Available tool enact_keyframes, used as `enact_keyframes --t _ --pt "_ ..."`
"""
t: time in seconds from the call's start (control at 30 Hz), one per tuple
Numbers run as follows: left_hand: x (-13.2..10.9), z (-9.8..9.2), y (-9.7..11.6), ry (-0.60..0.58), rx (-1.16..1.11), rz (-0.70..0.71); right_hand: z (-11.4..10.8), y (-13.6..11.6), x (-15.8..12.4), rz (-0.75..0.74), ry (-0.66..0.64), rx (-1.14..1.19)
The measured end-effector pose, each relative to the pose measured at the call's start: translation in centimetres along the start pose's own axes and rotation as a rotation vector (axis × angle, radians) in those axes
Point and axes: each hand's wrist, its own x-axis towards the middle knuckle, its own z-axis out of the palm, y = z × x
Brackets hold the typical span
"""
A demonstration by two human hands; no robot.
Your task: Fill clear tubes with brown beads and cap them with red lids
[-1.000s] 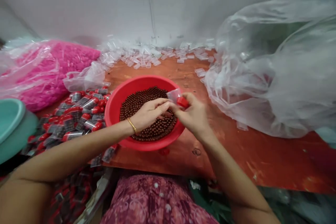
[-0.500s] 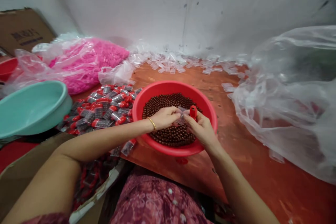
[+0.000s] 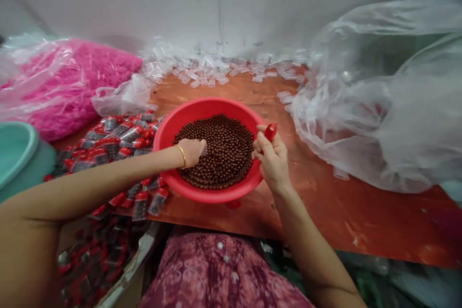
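Note:
A red basin (image 3: 212,196) holds a heap of small round brown beads (image 3: 220,154). Over the left part of the beads, my left hand (image 3: 192,152) is closed on a small clear plastic container (image 3: 204,149), mostly hidden by the fingers. At the basin's right rim, my right hand (image 3: 272,156) grips a small red plastic cap (image 3: 270,131) that sticks up past the thumb and forefinger. Left of the basin lies a pile of clear containers with red caps (image 3: 111,142), dark beads showing inside them.
Clear plastic pieces (image 3: 205,74) lie scattered along the wall. A bag of pink pieces (image 3: 79,77) and a teal basin (image 3: 21,154) stand at the left. A big clear plastic bag (image 3: 361,120) spreads over the right side. Below the table edge, a carton (image 3: 126,269) holds more capped containers.
My hands have parted: the left has moved down to the beads with the clear container, the right to the basin's rim with the red cap. The camera view has swung right.

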Motion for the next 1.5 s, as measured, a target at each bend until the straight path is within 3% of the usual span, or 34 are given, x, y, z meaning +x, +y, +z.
enact_keyframes --t 0.1,0.4,0.53,0.7,0.9,1.1,1.2,1.3,1.5 --pt "1.5 0.5 0.8 -0.054 0.073 0.063 0.1 -0.1 -0.3 0.023 0.037 0.188" --pt "6.0 1.1 3.4 0.037 -0.030 0.263 0.2 0.2 -0.3 -0.001 0.026 0.325" --pt "7.5 1.2 4.2 0.140 -0.201 0.445 0.1 0.4 -0.3 -0.009 0.027 0.330" --pt "8.5 1.8 4.4 0.213 -0.579 0.418 0.0 0.3 -0.4 -0.011 0.047 0.331" --pt "6.4 1.6 2.4 0.389 -1.120 0.468 0.0 0.2 -0.3 0.011 0.069 0.326" --pt "2.9 -0.2 1.6 0.263 -1.715 0.525 0.0 0.0 -0.4 0.039 0.044 0.262" --pt "1.5 -0.8 1.5 0.219 -1.824 0.525 0.2 0.0 -0.3 0.076 0.021 0.193" --pt "0.7 -1.1 1.4 0.259 -1.871 0.539 0.3 0.2 -0.2 0.093 -0.007 0.116" --pt "0.4 -1.1 1.2 0.249 -1.894 0.480 0.2 0.6 -0.1 0.113 -0.016 0.043"
